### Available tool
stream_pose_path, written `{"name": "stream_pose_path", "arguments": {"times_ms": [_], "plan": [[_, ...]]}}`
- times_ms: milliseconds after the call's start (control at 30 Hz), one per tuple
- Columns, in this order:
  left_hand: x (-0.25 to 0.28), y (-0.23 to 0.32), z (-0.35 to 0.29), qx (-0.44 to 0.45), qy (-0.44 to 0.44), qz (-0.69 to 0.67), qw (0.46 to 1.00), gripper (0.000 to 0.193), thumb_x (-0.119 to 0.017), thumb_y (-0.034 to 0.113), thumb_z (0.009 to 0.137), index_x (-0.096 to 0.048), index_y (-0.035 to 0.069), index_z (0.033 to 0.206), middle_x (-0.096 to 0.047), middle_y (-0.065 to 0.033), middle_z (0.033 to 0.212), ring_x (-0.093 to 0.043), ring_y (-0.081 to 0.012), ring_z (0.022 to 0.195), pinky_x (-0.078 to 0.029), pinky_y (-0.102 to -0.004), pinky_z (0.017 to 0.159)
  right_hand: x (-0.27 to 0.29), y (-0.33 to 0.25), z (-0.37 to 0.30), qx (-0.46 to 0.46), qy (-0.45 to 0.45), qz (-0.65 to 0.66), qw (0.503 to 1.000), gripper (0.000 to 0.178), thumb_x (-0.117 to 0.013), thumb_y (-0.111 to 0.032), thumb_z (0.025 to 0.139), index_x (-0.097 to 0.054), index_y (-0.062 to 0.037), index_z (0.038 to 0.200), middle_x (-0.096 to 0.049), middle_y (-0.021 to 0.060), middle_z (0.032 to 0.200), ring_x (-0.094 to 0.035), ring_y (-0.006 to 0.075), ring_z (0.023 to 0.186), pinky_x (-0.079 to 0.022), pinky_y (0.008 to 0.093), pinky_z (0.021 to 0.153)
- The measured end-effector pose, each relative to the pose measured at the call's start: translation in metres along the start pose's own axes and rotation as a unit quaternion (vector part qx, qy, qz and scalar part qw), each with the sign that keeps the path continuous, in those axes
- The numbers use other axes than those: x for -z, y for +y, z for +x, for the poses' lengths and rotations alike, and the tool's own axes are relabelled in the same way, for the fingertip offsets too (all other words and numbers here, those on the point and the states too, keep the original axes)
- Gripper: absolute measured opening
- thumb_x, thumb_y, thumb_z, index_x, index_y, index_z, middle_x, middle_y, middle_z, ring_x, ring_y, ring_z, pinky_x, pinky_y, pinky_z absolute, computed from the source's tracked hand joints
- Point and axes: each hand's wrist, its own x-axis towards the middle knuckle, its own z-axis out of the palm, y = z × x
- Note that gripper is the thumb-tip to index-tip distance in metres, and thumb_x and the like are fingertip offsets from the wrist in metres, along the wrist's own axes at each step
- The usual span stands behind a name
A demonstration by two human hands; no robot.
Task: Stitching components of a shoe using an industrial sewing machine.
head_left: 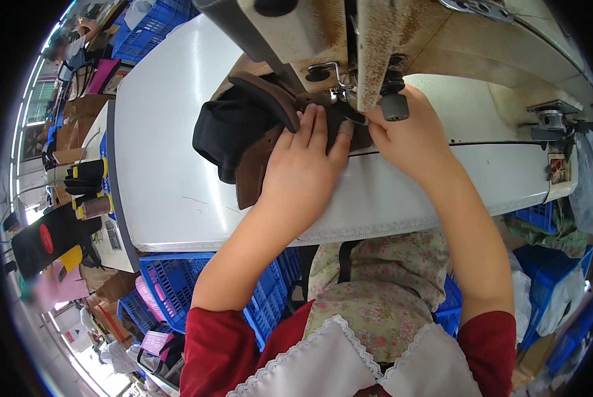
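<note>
A brown leather piece with a black cloth lining (233,129) lies on the white sewing machine bed, partly under the machine head. Its stitched lower flap (251,173) hangs toward me. My left hand (303,159) rests flat on the leather, fingers stretched toward the presser foot (341,94); one finger wears a pale band. Close to the needle area, my right hand (409,135) has its thumb and fingers drawn together by a small dark, shiny-edged thing (350,114), whose kind I cannot make out. The machine head hides part of the right fingers.
The sewing machine head (376,53) stands over both hands, with a black knob (394,107) beside the right one. Loose threads lie on the white table (170,178). Blue crates (177,281) sit below its edge. Other people appear blurred at far left.
</note>
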Motion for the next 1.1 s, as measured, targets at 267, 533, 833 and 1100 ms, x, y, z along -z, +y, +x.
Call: {"name": "stream_pose_path", "arguments": {"times_ms": [267,533,833,1100], "plan": [[-0.008,0.004,0.000,0.027,0.011,-0.049,0.998,0.059,-0.064,0.012,0.074,-0.058,0.005,0.131,-0.057,-0.0275,0.130,-0.054,-0.0415,0.122,-0.039,-0.0490,0.110,-0.017,-0.017,-0.015,-0.049,0.061,0.011,0.997,0.015,-0.063,-0.019,0.088,-0.070,-0.0066,0.084,-0.069,0.0071,0.106,-0.057,0.0267,0.119,-0.039,0.0514,0.104],[-0.018,0.001,0.001,-0.004,0.088,-0.025,0.996,0.038,-0.054,0.016,0.083,-0.059,-0.005,0.115,-0.064,-0.0306,0.117,-0.062,-0.0385,0.116,-0.047,-0.0452,0.098,-0.022,-0.014,-0.018,-0.038,0.070,-0.017,0.997,0.017,-0.063,-0.021,0.090,-0.070,-0.0073,0.084,-0.069,0.0088,0.107,-0.055,0.0257,0.122,-0.035,0.0509,0.108],[-0.019,0.001,0.005,-0.022,0.081,0.000,0.996,0.033,-0.055,0.016,0.082,-0.059,-0.004,0.109,-0.064,-0.0317,0.115,-0.063,-0.0398,0.115,-0.049,-0.0441,0.093,-0.020,-0.011,-0.018,-0.027,0.066,-0.022,0.997,0.015,-0.063,-0.020,0.089,-0.070,-0.0075,0.087,-0.068,0.0074,0.108,-0.056,0.0258,0.121,-0.034,0.0519,0.108],[-0.021,0.002,0.006,-0.023,0.082,0.018,0.996,0.032,-0.055,0.016,0.083,-0.058,-0.004,0.107,-0.064,-0.0328,0.116,-0.063,-0.0403,0.114,-0.049,-0.0394,0.083,-0.015,-0.007,-0.011,-0.013,0.082,-0.015,0.996,0.019,-0.063,-0.019,0.088,-0.070,-0.0084,0.103,-0.067,0.0076,0.111,-0.056,0.0278,0.119,-0.035,0.0527,0.107]]}}
